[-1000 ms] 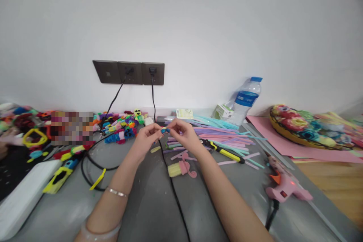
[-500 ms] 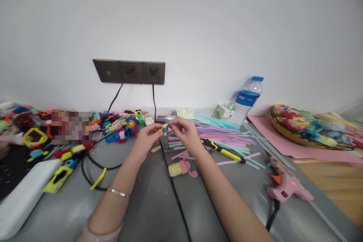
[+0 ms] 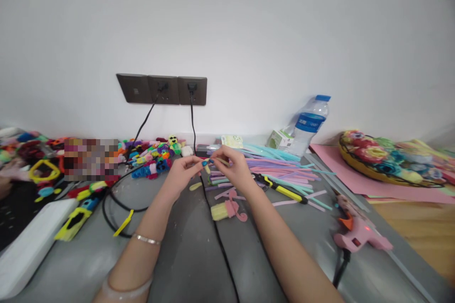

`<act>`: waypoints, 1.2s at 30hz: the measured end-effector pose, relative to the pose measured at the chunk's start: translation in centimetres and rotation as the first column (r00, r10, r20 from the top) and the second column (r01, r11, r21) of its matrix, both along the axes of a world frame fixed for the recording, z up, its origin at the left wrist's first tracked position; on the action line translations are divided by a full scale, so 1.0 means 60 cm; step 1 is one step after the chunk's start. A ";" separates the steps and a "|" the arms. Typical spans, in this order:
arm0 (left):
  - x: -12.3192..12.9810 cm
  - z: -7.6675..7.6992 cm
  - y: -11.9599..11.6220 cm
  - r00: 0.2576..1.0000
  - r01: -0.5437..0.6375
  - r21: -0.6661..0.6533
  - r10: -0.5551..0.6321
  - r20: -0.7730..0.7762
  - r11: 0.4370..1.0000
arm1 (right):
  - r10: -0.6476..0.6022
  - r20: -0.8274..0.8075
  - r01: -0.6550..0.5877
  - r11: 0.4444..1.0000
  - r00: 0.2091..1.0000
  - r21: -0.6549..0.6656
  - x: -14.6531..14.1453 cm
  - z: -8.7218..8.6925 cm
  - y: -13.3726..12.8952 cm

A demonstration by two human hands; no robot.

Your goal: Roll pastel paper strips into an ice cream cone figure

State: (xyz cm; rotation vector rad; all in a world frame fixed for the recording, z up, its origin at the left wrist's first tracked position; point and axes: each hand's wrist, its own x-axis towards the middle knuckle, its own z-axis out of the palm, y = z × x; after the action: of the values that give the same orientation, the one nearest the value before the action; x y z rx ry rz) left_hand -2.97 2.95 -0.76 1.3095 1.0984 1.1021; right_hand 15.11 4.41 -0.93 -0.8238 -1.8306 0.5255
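Note:
A small pale yellow strip (image 3: pixel 207 169) is pinched between the fingertips of my left hand (image 3: pixel 185 173) and my right hand (image 3: pixel 232 164), which meet above the grey table (image 3: pixel 192 255). Below them lies a yellow and pink fuzzy piece (image 3: pixel 225 210) with a curled pink end. A small yellow loop (image 3: pixel 195 186) rests just under my left hand. Pastel pipe cleaners (image 3: pixel 280 170) spread out behind and right of my right hand, with yellow-and-black pliers (image 3: pixel 286 193) lying over them.
A pink glue gun (image 3: pixel 362 236) sits at the right, near a flower basket (image 3: pixel 377 161). A bottle (image 3: pixel 310 123) leans at the wall. Black cable (image 3: pixel 222 246) crosses beneath my hands. Colourful fuzzy crafts (image 3: pixel 152 156) and a white power strip (image 3: pixel 35 246) are at left.
My fingertips have shifted slightly on the yellow strip, and more of it now shows hanging below them. My left forearm has moved a little to the left.

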 end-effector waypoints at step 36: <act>0.017 0.001 -0.003 0.961 -0.122 -0.141 0.153 0.230 0.982 | -0.017 -0.088 0.024 0.996 0.996 0.081 0.001 0.000 0.002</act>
State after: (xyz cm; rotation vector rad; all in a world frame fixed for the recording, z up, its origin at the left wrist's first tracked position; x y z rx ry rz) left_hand -1.97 2.76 -0.73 0.9841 1.0705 1.2385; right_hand 15.17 4.56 -0.95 -0.7522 -1.7502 0.4636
